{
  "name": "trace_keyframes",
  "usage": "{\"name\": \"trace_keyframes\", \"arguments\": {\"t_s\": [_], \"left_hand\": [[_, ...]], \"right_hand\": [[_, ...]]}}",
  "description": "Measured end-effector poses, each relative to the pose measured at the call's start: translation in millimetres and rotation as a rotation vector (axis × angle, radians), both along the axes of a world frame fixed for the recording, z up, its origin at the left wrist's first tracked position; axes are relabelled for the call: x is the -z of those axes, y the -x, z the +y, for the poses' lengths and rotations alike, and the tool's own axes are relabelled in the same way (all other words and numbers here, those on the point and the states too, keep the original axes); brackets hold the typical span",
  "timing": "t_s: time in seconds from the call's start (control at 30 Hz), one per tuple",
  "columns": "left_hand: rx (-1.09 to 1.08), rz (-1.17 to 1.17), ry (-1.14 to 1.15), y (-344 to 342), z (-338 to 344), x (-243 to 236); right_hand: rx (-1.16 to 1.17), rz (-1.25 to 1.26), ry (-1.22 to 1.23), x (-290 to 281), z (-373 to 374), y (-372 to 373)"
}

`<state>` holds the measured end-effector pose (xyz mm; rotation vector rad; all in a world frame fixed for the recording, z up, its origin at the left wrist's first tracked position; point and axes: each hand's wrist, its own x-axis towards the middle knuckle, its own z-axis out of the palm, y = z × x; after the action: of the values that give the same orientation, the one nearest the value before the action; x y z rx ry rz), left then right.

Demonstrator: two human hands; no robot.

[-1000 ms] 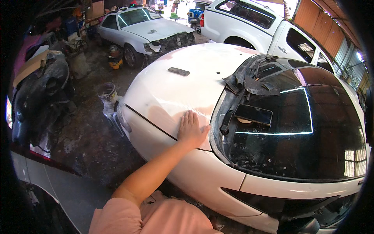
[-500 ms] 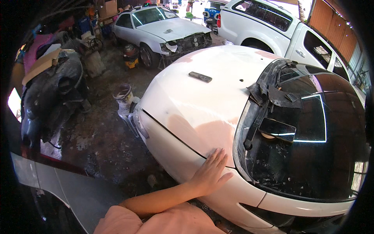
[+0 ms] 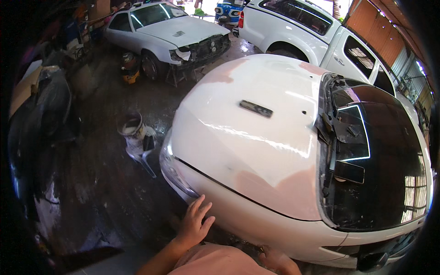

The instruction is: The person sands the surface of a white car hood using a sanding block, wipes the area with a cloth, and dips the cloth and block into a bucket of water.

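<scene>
My left hand (image 3: 196,223) is open, its fingers apart, beside the front fender of a white car (image 3: 229,197), just behind the headlight (image 3: 179,176). Its fingertips overlap the fender's edge in the picture; whether they touch it I cannot tell. My right hand (image 3: 274,259) hangs low by the car's side at the lower edge, its fingers too blurred and hidden to read. The car's hood (image 3: 266,142) is white with dull pinkish patches. A dark narrow bar (image 3: 255,108) lies on it. A dark phone (image 3: 349,172) rests on the windshield (image 3: 385,137).
On a stool (image 3: 145,165) off the car's front stands a dirty bucket (image 3: 133,126). Beyond are a grey-white car with an open front (image 3: 183,32), a white pickup (image 3: 284,25) and a yellow-black machine (image 3: 130,68). Dark parts (image 3: 46,101) are piled at left.
My left hand has left the hood near the windshield and moved left and forward along the fender. My right hand shows more at the lower edge. The view has shifted.
</scene>
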<state>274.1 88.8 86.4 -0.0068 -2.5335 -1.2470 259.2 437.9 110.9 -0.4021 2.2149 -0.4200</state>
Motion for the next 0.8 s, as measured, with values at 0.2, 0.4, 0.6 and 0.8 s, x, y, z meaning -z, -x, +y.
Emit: {"name": "trace_keyframes", "arguments": {"t_s": [0.2, 0.4, 0.6, 0.8], "left_hand": [[0.104, -0.185, -0.047, -16.6, -128.1, 8.4], [0.106, -0.323, -1.016, -21.9, -181.8, 40.7], [-0.028, -0.375, -1.119, -4.7, -186.6, 15.7], [-0.295, -0.329, -0.989, 7.6, -192.1, -11.9]], "right_hand": [[0.088, 0.110, 0.613, -45.9, -198.3, 46.5], [0.580, -0.471, 0.916, -28.8, -319.6, 60.3], [0.321, -0.276, 0.906, 9.3, -341.7, 79.6], [0.332, 0.026, 0.966, 8.4, -304.8, 92.4]]}}
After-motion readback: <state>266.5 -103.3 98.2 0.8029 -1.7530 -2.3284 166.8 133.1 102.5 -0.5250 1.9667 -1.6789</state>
